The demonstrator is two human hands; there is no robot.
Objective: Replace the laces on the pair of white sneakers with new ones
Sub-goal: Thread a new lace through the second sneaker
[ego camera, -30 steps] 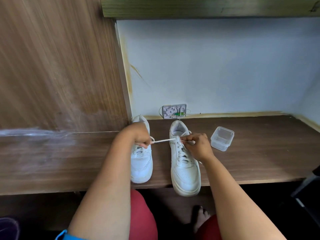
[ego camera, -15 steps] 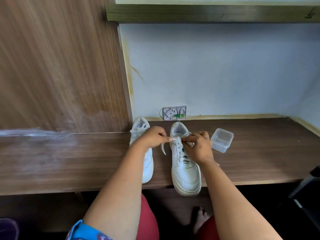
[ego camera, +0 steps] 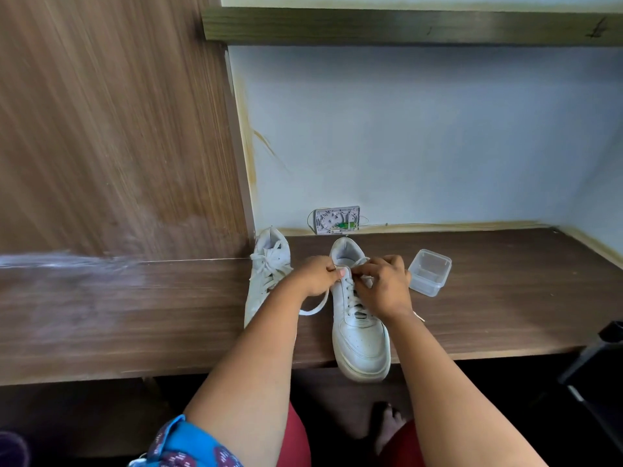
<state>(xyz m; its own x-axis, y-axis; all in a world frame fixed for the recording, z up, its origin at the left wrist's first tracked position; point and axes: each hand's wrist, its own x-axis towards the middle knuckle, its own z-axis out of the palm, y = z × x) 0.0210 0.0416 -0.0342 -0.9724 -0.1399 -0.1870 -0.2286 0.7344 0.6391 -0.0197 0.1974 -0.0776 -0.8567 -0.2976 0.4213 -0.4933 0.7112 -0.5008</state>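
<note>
Fingertips (ego camera: 341,273) of the left hand (ego camera: 317,277) are curled and pinch a white lace (ego camera: 318,304) at the top eyelets of the right-hand sneaker (ego camera: 360,328), while the right hand (ego camera: 382,287) pinches the same lace from the other side, its fingers bent over the tongue. Both hands nearly touch over the collar of the shoe. A loose run of lace drops from the left hand and trails onto the wooden shelf (ego camera: 505,298) between the two shoes; a thin tip shows just beyond the right wrist.

This sneaker stands toe toward the person, its toe overhanging the front edge of the shelf. The second sneaker (ego camera: 268,274) sits just beside it, toward the back corner where the wood panel (ego camera: 118,129) meets the wall, its own laces lying in a loose tangle and partly hidden by the left forearm. A clear plastic box (ego camera: 428,277) stands open just to the right, near the right hand.

Judging by the grip, the step is working the lace through the uppermost eyelets. To do it well, keep the lace flat rather than twisted, draw both ends to even length, and steady the shoe so the overhanging toe does not tip it off the edge. Whether this lace is old or new cannot be told
</note>
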